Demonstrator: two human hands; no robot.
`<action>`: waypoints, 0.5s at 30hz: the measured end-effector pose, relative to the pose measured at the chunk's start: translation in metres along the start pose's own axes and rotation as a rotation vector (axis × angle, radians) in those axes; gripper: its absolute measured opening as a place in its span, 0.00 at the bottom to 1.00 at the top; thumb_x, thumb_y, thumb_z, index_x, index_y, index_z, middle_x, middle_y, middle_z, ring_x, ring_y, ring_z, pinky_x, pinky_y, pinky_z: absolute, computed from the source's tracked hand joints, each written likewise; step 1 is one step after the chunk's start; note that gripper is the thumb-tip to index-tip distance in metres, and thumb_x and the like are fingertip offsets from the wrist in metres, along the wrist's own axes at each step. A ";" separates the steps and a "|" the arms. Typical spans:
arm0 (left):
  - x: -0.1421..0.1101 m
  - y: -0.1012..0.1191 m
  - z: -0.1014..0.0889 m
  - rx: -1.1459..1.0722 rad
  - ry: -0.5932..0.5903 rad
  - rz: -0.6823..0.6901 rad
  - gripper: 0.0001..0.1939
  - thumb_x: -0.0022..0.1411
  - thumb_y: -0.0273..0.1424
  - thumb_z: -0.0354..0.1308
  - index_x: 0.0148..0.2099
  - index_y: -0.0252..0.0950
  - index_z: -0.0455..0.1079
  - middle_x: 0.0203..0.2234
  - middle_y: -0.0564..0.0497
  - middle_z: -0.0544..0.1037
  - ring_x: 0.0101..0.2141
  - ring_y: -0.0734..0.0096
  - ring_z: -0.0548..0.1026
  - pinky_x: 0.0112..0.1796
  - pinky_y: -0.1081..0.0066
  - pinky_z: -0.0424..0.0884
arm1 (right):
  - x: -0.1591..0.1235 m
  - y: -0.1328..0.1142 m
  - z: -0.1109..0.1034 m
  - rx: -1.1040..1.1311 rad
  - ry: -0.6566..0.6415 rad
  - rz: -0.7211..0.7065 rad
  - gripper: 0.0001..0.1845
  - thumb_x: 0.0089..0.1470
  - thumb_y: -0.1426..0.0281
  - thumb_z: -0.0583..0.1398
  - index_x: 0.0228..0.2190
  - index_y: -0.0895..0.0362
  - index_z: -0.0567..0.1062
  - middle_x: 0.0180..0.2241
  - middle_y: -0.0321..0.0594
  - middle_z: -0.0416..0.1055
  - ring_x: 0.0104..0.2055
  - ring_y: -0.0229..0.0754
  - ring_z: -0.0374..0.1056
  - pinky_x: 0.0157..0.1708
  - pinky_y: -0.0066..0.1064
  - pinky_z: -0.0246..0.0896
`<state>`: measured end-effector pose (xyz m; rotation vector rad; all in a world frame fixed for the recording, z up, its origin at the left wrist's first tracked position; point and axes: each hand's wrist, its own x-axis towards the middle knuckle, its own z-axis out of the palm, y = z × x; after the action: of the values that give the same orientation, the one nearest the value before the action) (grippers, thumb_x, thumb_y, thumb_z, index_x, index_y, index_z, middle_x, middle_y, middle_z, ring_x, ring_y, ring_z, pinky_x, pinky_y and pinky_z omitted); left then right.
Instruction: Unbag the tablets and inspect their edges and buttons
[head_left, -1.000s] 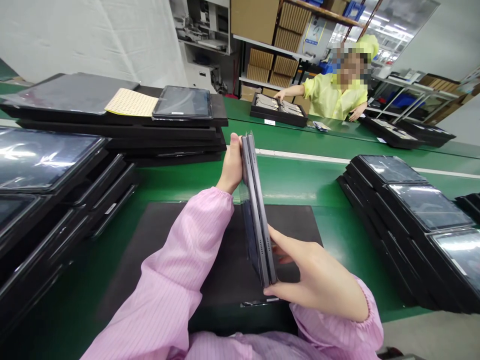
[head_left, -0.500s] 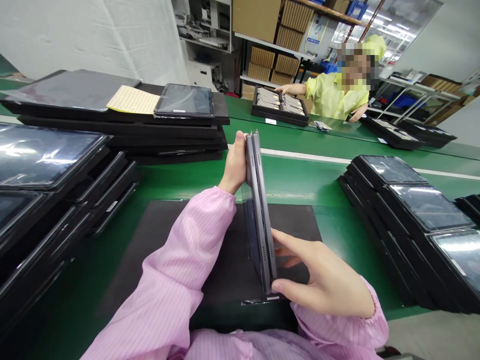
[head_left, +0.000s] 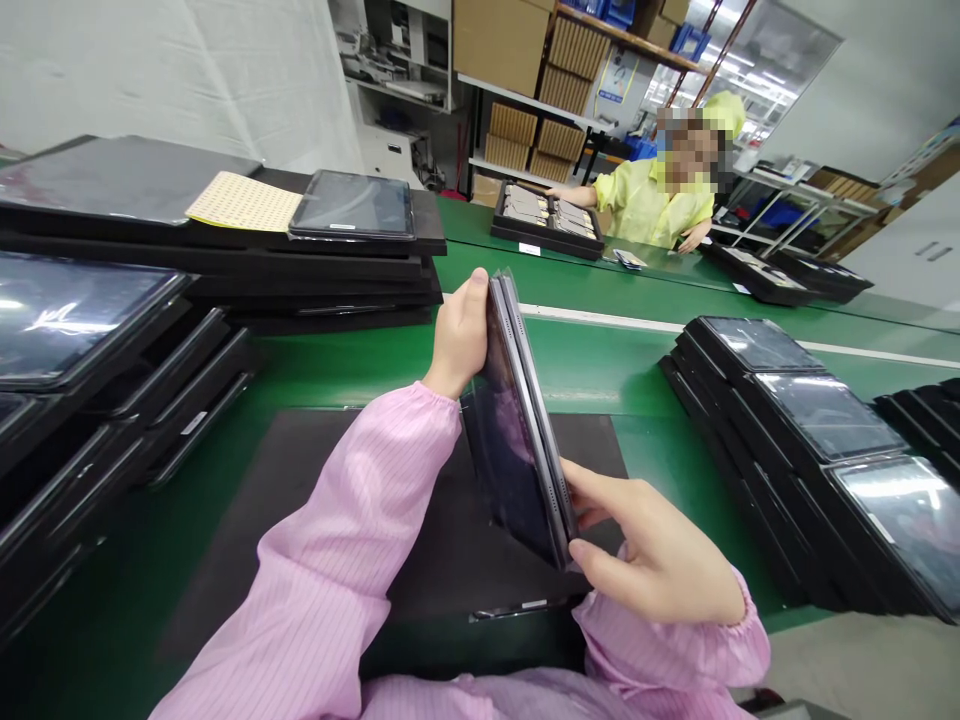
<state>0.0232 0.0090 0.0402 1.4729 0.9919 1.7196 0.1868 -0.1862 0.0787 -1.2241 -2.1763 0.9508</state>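
Note:
Two thin tablets [head_left: 517, 440] stand on edge, pressed face to back, above a black foam mat [head_left: 315, 500]. The dark glossy screen of the left one faces left, and clear film sticks out at its edge. My left hand [head_left: 461, 330] is closed round their far end, thumb on top. At the near end, my right hand [head_left: 652, 550] grips the right side with thumb and fingers; some of its fingertips are hidden behind the tablets. A dark strip with a white label [head_left: 534, 604] shows at the mat's near edge.
Black trays holding tablets are stacked at left [head_left: 90, 310] and right [head_left: 832, 415]. Behind, another stack carries a tablet [head_left: 352, 205] and a yellow-edged sticker sheet [head_left: 244, 203]. Across the green bench [head_left: 600, 365], a co-worker in yellow [head_left: 645, 205] touches a parts tray [head_left: 547, 240].
The tablets have tilted, their near end swinging right, so more of the left screen shows. Both hands have kept their hold. The camera view has shifted slightly.

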 end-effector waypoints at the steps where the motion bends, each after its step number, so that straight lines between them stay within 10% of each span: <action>1: 0.000 0.001 0.000 0.004 0.000 0.000 0.34 0.66 0.62 0.44 0.21 0.41 0.51 0.17 0.56 0.57 0.21 0.71 0.58 0.26 0.67 0.57 | 0.000 0.000 0.000 -0.002 0.004 -0.005 0.34 0.52 0.76 0.54 0.61 0.54 0.70 0.35 0.36 0.78 0.33 0.41 0.75 0.38 0.31 0.76; 15: -0.006 0.010 0.001 -0.046 -0.047 0.059 0.35 0.60 0.68 0.43 0.23 0.41 0.57 0.18 0.55 0.60 0.22 0.71 0.60 0.26 0.66 0.57 | 0.000 -0.001 0.000 0.054 0.070 0.053 0.19 0.61 0.74 0.55 0.49 0.54 0.80 0.35 0.36 0.82 0.34 0.39 0.77 0.38 0.28 0.74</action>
<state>0.0249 -0.0011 0.0455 1.5193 0.8868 1.7293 0.1860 -0.1868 0.0797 -1.2756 -2.0603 0.9666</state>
